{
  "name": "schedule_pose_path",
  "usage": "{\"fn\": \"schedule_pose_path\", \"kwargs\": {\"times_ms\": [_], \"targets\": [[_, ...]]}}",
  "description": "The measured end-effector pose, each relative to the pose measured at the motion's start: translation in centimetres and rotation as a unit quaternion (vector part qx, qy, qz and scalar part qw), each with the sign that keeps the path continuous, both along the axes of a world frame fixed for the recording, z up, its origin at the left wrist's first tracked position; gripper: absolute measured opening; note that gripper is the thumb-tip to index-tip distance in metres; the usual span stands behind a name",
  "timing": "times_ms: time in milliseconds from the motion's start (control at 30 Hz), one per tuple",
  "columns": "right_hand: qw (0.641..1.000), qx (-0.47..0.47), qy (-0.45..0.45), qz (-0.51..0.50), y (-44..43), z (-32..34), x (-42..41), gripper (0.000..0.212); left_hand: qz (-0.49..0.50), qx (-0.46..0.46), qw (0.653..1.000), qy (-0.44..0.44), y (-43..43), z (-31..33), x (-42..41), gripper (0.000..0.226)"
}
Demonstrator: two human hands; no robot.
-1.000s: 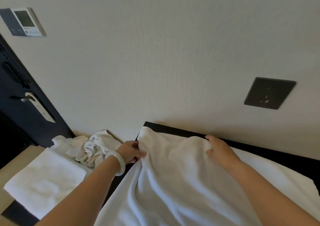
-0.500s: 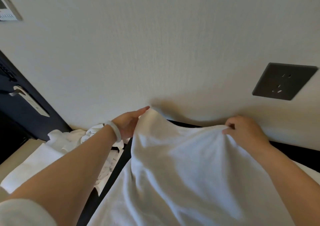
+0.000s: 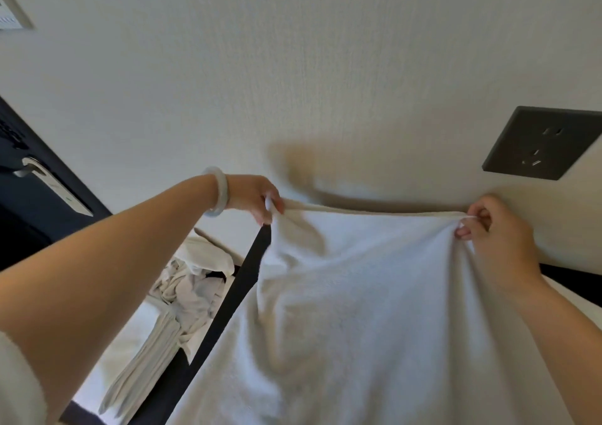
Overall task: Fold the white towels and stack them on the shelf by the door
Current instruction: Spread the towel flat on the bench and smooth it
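A large white towel [image 3: 358,310] hangs stretched between my two hands in front of the wall. My left hand [image 3: 257,198], with a pale bangle on its wrist, pinches the towel's upper left corner. My right hand [image 3: 495,229] pinches the upper right corner. The towel's top edge runs nearly level between them, and its lower part drapes over the black shelf [image 3: 241,291]. A crumpled white towel [image 3: 192,291] lies to the left, with a folded white towel [image 3: 143,359] in front of it.
A dark power socket [image 3: 542,142] sits on the cream wall at the right. The dark door with a metal handle [image 3: 49,185] is at the left. A wall control panel [image 3: 11,14] shows at the top left corner.
Both hands have lifted the towel off the shelf and moved apart, pulling its top edge taut. The view has tilted upward.
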State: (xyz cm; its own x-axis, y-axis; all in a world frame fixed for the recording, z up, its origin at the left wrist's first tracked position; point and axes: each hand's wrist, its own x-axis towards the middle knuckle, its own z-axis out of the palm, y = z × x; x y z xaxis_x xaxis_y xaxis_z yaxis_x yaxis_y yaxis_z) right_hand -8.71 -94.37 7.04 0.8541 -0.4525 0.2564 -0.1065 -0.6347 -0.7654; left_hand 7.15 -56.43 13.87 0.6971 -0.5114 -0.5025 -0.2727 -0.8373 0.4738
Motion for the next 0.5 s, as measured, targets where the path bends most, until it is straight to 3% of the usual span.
{"fn": "schedule_pose_path", "kwargs": {"times_ms": [133,200,267,400,500], "targets": [[0.995,-0.055,0.075,0.046,-0.3,-0.5,0.6,0.017,0.009,-0.030,0.991,-0.130,-0.3,2.1,0.7,0.017],[0.990,-0.070,0.105,0.055,-0.4,-0.5,0.8,0.009,-0.012,0.016,0.976,-0.215,-0.6,2.2,0.7,0.014],[0.989,-0.070,0.121,0.048,-0.6,-0.4,1.0,0.018,-0.048,0.068,0.957,-0.279,-0.9,2.0,0.5,0.014],[0.988,-0.018,0.149,0.037,-0.1,-0.3,1.0,0.019,-0.079,0.134,0.952,-0.264,-0.8,1.3,0.3,0.017],[0.979,-0.019,0.195,0.059,0.6,-0.8,1.1,0.019,-0.043,0.179,0.959,-0.216,-1.5,0.1,-0.3,0.011]]}}
